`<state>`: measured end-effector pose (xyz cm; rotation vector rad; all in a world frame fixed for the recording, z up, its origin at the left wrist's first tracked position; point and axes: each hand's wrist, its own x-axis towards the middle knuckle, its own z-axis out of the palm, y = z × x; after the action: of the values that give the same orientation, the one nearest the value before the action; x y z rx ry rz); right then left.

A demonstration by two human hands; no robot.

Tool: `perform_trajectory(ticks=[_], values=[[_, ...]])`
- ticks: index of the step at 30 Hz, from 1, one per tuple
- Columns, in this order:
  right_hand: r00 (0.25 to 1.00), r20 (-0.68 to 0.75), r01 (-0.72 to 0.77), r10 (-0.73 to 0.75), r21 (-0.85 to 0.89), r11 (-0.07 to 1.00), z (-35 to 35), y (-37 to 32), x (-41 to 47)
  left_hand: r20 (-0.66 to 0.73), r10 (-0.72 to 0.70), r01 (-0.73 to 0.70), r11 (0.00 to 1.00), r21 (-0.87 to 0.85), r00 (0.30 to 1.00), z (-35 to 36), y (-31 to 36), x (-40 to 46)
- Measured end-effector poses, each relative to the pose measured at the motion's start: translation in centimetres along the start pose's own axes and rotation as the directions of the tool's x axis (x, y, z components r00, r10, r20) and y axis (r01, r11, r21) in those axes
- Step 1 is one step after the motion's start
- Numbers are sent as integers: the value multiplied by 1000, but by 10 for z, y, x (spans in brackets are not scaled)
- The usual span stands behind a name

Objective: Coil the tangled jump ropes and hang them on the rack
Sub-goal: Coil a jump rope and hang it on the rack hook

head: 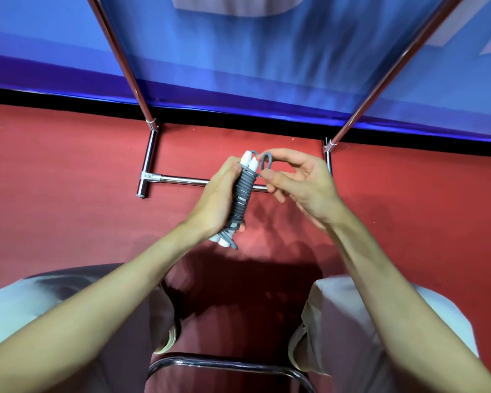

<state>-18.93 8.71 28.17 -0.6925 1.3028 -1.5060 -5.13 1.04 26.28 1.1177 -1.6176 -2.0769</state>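
holding: left hand [220, 194] wraps its fingers round the jump rope bundle [241, 197], gripping it upright just above the rack's floor crossbar [182, 180]
pinching: right hand [298, 182] nips the last small loop of grey cord [266, 163] between thumb and forefinger at the top of the bundle, other fingers loosely fanned
bundle: grey cord wound in tight turns round two white handles [248, 161], whose tips poke out at top and bottom; a short grey tail hangs free at the lower end
landmark: chrome rack [148, 154], its two uprights rising either side of the hands and its base bar running behind them
beyond the rack: blue panel [238, 66] with a black strip along its foot, standing on red floor [68, 165]
nearer than the rack: person's knees in pale shorts and a dark curved tube, seemingly a seat frame [227, 363]
done: this rope looks almost fully coiled
left: by my reading, tucking or securing the end loop, then hanging the bundle on the rack; nothing hangs on the visible part of it
unknown: other ropes are not in view, so the share finished cannot be told
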Motion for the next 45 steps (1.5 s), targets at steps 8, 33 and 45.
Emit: perform_trajectory(ticks=[8,33,45], values=[[977,-206,31,-45,-70,997,2,-1,3,11,104,-104,974,202,995,0,0,-4],[953,-244,-184,178,-2,983,-3,0,5,12,231,-230,963,141,973,5,3,0],[962,-125,-237,244,70,969,-3,-10,1,-9,277,-269,942,198,961,0,9,0]])
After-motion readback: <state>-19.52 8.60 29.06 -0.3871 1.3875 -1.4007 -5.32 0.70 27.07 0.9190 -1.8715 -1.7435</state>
